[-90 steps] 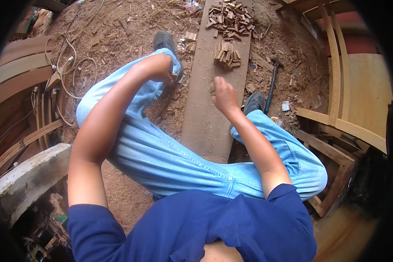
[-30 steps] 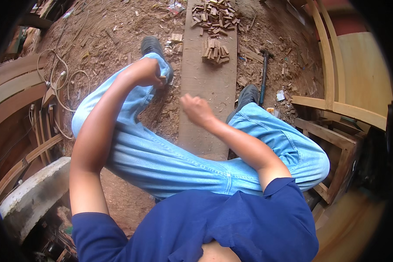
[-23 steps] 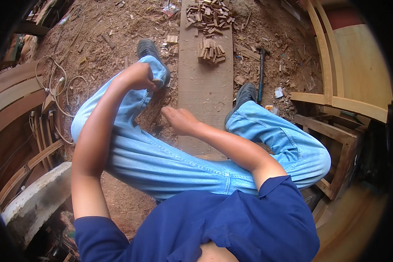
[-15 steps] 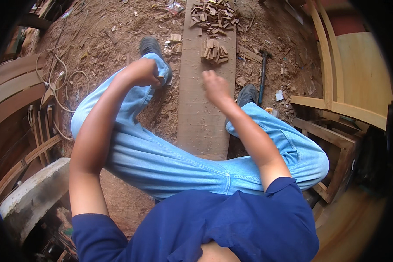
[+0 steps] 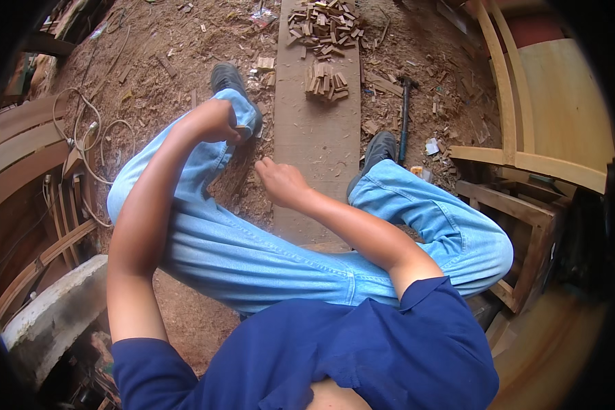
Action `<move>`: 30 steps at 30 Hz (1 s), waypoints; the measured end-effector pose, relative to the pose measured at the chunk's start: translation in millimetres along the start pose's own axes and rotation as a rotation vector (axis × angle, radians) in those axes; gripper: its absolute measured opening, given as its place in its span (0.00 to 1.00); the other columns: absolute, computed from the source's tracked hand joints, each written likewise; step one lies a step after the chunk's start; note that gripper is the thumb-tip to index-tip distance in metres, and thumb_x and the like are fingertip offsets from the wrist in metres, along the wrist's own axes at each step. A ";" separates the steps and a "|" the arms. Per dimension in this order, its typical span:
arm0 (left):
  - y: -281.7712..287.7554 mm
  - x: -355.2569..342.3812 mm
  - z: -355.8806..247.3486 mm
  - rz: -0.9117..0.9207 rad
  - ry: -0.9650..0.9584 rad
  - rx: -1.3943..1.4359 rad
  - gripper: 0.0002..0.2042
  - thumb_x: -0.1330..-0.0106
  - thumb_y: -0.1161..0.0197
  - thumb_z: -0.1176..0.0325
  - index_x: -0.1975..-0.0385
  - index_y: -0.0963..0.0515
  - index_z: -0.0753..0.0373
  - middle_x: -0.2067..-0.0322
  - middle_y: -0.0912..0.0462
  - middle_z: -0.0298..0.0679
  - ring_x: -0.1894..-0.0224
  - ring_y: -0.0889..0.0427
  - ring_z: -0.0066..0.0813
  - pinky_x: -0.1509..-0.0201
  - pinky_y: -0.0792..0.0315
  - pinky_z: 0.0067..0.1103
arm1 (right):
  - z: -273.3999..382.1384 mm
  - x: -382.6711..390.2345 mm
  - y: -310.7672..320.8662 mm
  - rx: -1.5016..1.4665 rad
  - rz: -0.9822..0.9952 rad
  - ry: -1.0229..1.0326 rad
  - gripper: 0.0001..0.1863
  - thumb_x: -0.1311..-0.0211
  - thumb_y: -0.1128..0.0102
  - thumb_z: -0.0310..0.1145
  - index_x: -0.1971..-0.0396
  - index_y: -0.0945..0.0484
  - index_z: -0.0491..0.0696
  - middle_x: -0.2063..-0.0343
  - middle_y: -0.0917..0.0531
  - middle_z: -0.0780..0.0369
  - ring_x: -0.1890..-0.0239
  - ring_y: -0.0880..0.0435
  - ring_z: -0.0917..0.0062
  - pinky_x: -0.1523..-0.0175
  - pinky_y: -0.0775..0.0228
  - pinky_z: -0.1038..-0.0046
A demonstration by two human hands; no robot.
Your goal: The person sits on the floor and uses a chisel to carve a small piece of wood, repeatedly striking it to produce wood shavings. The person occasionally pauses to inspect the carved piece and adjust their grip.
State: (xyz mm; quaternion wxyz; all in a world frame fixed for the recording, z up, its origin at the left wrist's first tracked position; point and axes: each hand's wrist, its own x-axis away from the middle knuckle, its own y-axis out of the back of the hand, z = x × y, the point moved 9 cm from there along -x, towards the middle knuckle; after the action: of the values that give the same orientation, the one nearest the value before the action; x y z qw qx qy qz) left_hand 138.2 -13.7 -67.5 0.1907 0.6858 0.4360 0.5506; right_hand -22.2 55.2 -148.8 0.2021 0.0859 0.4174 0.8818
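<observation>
My left hand (image 5: 215, 123) is closed, held over my left shin. The tan end of a small wooden piece (image 5: 240, 128) sticks out from its fingers; the rest is hidden in the grip. Over the left edge of a long wooden board (image 5: 314, 150) is my right hand (image 5: 282, 183), its fingers curled together; whether something is pinched in them I cannot make out. On the board, beyond both hands, stands a small cluster of short wood pieces (image 5: 326, 83). Behind that cluster lies a larger loose heap of similar pieces (image 5: 324, 31).
A hammer (image 5: 406, 116) lies to the board's right, beyond my right shoe (image 5: 380, 150). Chips and sawdust cover the ground. A pale cable (image 5: 82, 137) loops at the left beside curved slats (image 5: 24, 143). Wooden frames (image 5: 519, 160) stand at the right.
My right hand has moved left and nearer to me, away from the small cluster of wood pieces. The left hand stays closed in nearly the same place.
</observation>
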 end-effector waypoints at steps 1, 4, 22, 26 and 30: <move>-0.4 -0.3 0.0 -0.003 -0.007 -0.002 0.14 0.51 0.24 0.60 0.72 0.12 0.66 0.76 0.14 0.51 0.70 0.13 0.44 0.62 0.22 0.35 | -0.4 -2.0 3.9 -0.052 0.002 -0.019 0.16 0.45 0.42 0.22 0.56 0.30 0.44 0.62 0.22 0.52 0.69 0.15 0.50 0.68 0.23 0.51; -1.9 -1.2 2.6 0.007 0.004 -0.021 0.14 0.50 0.24 0.61 0.71 0.12 0.66 0.75 0.13 0.50 0.70 0.13 0.43 0.62 0.22 0.34 | -8.2 -10.8 13.8 0.045 0.092 -0.027 0.15 0.45 0.41 0.22 0.57 0.30 0.44 0.61 0.22 0.52 0.70 0.15 0.52 0.68 0.23 0.52; -0.6 -2.9 -2.8 0.017 -0.005 -0.049 0.15 0.49 0.23 0.59 0.69 0.12 0.66 0.74 0.13 0.49 0.70 0.13 0.43 0.62 0.22 0.34 | 13.5 9.6 -14.9 -0.028 0.082 -0.045 0.13 0.39 0.44 0.23 0.55 0.30 0.41 0.60 0.22 0.49 0.67 0.12 0.54 0.70 0.18 0.55; -0.9 0.0 1.0 0.018 0.006 -0.020 0.15 0.49 0.23 0.59 0.70 0.12 0.66 0.74 0.13 0.49 0.70 0.13 0.43 0.62 0.22 0.34 | 3.6 -2.8 -1.3 0.028 0.103 -0.096 0.13 0.39 0.43 0.25 0.55 0.30 0.42 0.62 0.21 0.50 0.69 0.12 0.54 0.70 0.19 0.56; -1.8 -0.1 0.8 0.025 0.004 -0.009 0.15 0.49 0.24 0.59 0.70 0.13 0.66 0.74 0.13 0.49 0.71 0.13 0.43 0.63 0.23 0.34 | -59.7 -16.5 40.4 0.293 0.092 -0.272 0.19 0.45 0.37 0.24 0.53 0.30 0.43 0.59 0.21 0.52 0.71 0.13 0.58 0.69 0.19 0.58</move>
State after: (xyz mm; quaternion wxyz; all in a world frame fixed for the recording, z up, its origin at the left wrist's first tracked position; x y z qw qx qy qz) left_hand 138.2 -12.6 -69.1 0.1860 0.6894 0.4251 0.5562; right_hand -37.9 -16.7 -155.4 0.2012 0.2516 0.5058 0.8002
